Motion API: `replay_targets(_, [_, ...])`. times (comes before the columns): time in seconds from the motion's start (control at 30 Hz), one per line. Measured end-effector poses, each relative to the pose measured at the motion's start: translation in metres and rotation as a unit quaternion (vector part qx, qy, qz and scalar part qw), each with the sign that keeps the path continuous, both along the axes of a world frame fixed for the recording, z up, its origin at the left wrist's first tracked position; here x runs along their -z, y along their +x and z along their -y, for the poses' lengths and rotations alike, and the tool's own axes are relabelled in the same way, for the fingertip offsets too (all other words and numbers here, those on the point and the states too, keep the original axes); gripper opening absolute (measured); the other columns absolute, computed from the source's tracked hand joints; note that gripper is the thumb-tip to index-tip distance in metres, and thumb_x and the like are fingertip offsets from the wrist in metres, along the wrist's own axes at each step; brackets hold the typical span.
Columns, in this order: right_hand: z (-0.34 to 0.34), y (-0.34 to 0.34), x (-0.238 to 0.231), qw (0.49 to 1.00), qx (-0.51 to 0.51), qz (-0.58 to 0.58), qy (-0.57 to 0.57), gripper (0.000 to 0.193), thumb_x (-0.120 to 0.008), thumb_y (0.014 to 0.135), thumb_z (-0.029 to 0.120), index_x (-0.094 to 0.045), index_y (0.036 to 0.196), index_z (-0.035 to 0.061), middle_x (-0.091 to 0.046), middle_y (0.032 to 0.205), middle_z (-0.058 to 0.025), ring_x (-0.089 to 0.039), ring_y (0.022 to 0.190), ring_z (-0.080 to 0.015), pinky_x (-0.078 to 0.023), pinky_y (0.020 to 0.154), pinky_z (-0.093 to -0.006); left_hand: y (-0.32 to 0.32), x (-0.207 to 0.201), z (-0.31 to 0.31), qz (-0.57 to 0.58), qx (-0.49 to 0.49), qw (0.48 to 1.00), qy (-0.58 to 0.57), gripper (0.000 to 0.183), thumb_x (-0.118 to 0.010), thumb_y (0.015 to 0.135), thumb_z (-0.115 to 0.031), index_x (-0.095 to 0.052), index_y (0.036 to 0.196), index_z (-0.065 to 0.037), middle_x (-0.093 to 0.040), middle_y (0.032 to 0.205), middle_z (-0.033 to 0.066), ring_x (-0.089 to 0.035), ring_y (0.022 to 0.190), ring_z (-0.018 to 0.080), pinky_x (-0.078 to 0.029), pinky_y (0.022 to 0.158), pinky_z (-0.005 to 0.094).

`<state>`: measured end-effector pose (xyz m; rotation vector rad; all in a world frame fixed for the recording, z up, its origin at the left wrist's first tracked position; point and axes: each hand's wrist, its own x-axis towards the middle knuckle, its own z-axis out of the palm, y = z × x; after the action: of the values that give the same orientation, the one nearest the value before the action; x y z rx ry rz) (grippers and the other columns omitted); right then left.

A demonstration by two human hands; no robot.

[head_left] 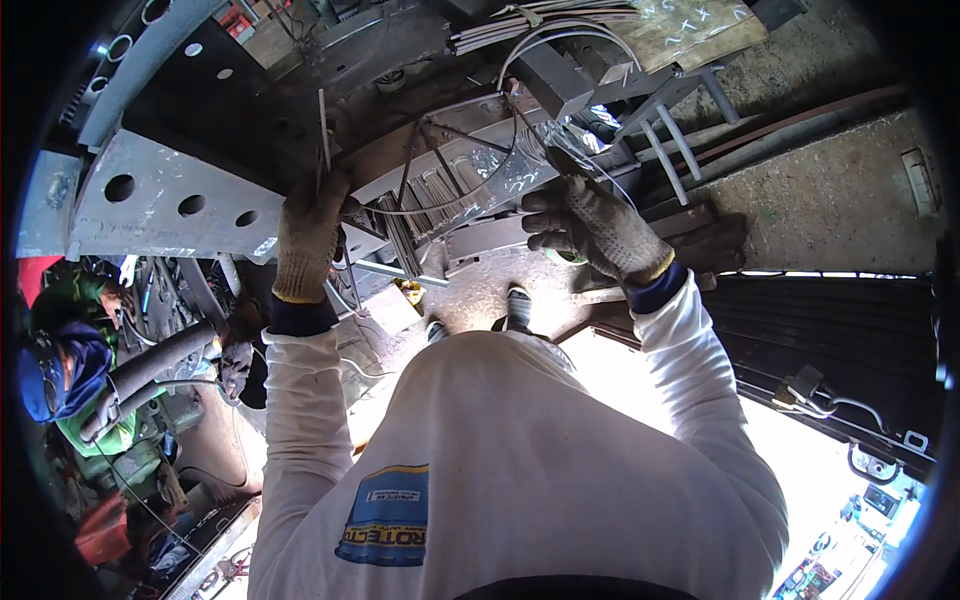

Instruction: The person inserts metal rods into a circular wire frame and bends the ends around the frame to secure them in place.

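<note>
My left hand (pixel 312 230), in a dotted knit work glove, is closed around something thin at the edge of a steel beam. A straight thin metal rod (pixel 323 125) sticks up from its fingers. My right hand (pixel 598 228), in a matching glove, is raised with its fingers stretched out and apart. Between the hands lies a dark metal frame with thin cross bars (pixel 443 165). A thin curved rod (pixel 440 211) bends below it, one end close to my left hand. Bundled flat metal strips (pixel 425 197) lie under the frame.
A grey steel beam with round holes (pixel 190 205) stands at the left. A rectangular metal tube (pixel 545 80) and a chalk-marked plate (pixel 690 30) sit at the far right. Hoses, pipes and cloths crowd the lower left. A ribbed dark panel (pixel 830 325) lies at the right.
</note>
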<state>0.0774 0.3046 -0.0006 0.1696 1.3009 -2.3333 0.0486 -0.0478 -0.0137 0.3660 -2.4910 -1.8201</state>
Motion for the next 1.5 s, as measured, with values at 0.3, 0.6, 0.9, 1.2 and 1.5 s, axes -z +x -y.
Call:
replay_targets(0.3, [0.017, 0.011, 0.025, 0.992, 0.076, 0.032, 0.092, 0.04, -0.049, 0.103, 0.034, -0.049, 0.13, 0.0036, -0.066, 0.103, -0.013, -0.068, 0.082, -0.0212, -0.059, 0.067, -0.0336, -0.001, -0.018, -0.013, 0.004, 0.032, 0.999, 0.001, 0.035, -0.062, 0.096, -0.029, -0.065, 0.115, 0.0, -0.067, 0.085, 0.005, -0.063, 0.068, 0.0106, -0.048, 0.061, 0.0261])
replay_targets(0.6, [0.161, 0.012, 0.033, 0.931, 0.349, 0.061, -0.091, 0.048, -0.053, 0.098, 0.048, -0.053, 0.131, 0.0129, -0.058, 0.095, -0.0068, -0.058, 0.079, -0.0186, -0.052, 0.072, -0.0357, -0.001, -0.011, -0.016, -0.088, 0.068, 0.993, 0.035, 0.033, -0.059, 0.098, -0.024, -0.063, 0.122, -0.002, -0.066, 0.087, 0.0038, -0.061, 0.069, 0.0091, -0.049, 0.062, 0.0251])
replay_targets(0.9, [0.084, 0.005, 0.019, 0.979, 0.158, 0.054, 0.115, 0.03, -0.047, 0.102, 0.028, -0.059, 0.127, 0.0157, -0.038, 0.058, 0.0077, -0.033, 0.041, -0.0035, -0.023, 0.037, -0.021, -0.002, -0.001, 0.001, -0.037, 0.042, 0.997, -0.061, 0.031, -0.06, 0.097, -0.027, -0.067, 0.115, -0.004, -0.069, 0.088, 0.0054, -0.063, 0.07, 0.009, -0.048, 0.062, 0.025])
replay_targets(1.2, [0.081, -0.009, 0.033, 0.978, 0.151, -0.028, 0.138, 0.021, -0.052, 0.1, 0.031, -0.061, 0.111, 0.0149, -0.041, 0.057, 0.0059, -0.035, 0.041, -0.0053, -0.025, 0.036, -0.0214, 0.0, -0.004, -0.006, -0.026, 0.05, 0.998, 0.037, 0.032, -0.06, 0.097, -0.028, -0.066, 0.119, -0.005, -0.069, 0.085, 0.0031, -0.062, 0.071, 0.008, -0.045, 0.058, 0.0242])
replay_targets(1.5, [0.159, -0.025, 0.037, 0.899, 0.423, 0.086, -0.077, 0.052, -0.058, 0.095, 0.049, -0.054, 0.122, 0.0046, -0.053, 0.089, -0.0053, -0.055, 0.072, -0.0192, -0.05, 0.068, -0.0358, 0.0, -0.008, -0.014, -0.003, 0.054, 0.998, -0.045, 0.03, -0.06, 0.097, -0.028, -0.065, 0.114, -0.004, -0.066, 0.079, 0.0031, -0.057, 0.062, 0.0076, -0.041, 0.052, 0.0243])
